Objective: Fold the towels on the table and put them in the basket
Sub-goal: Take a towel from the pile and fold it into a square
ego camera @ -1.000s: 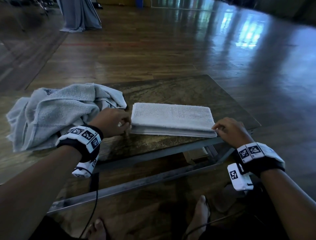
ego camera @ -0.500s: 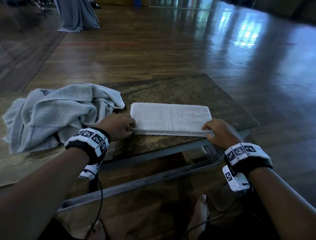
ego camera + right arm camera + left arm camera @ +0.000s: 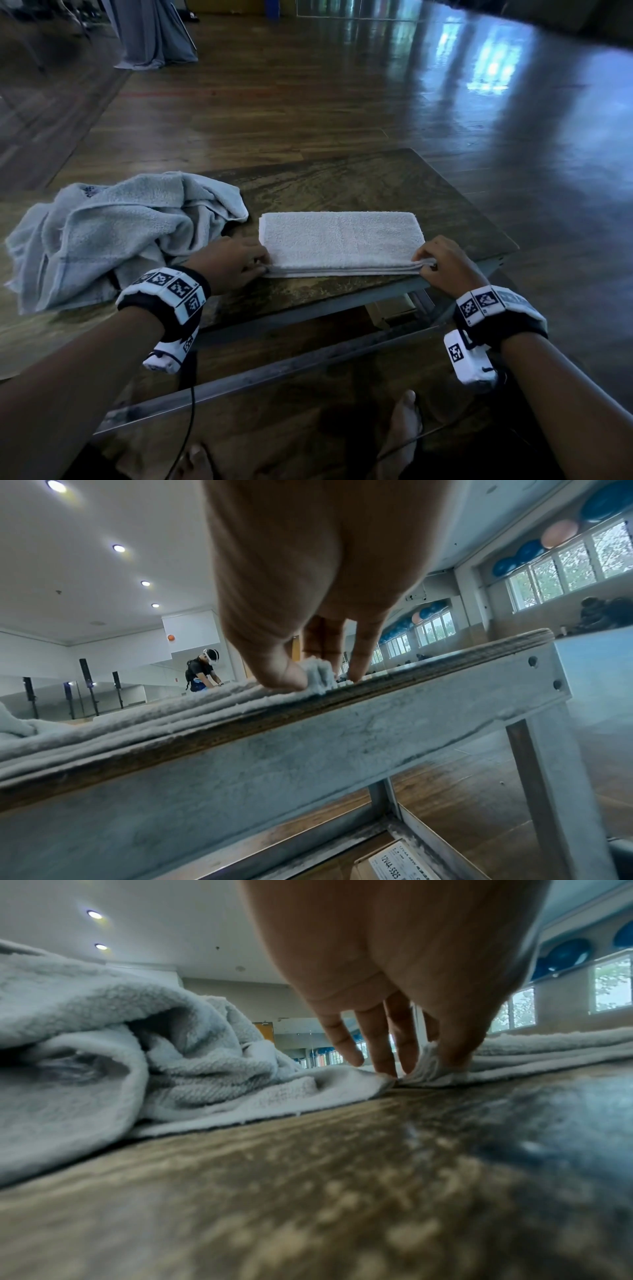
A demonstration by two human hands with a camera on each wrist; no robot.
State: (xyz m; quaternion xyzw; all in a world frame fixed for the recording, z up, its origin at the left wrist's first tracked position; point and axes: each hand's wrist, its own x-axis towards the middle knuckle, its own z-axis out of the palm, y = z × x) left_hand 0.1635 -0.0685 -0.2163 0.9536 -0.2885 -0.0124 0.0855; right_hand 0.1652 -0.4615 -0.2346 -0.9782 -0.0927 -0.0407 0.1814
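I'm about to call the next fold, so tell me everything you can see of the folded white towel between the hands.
The folded white towel is terry cloth, lying flat as a long rectangle on the wooden table near its front edge. Several stacked layers show along the near side. The left hand pinches its near-left corner, and the right hand pinches its near-right corner, bunching the layers slightly in the grip. To its left lies a crumpled grey towel; the left wrist view shows the two nearly meeting. No basket is in view.

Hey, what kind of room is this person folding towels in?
Probably a gym or dance studio: a wide polished wooden floor, big exercise balls stored above the windows, and what looks like a mirrored wall. The folding itself happens on a low wooden table.
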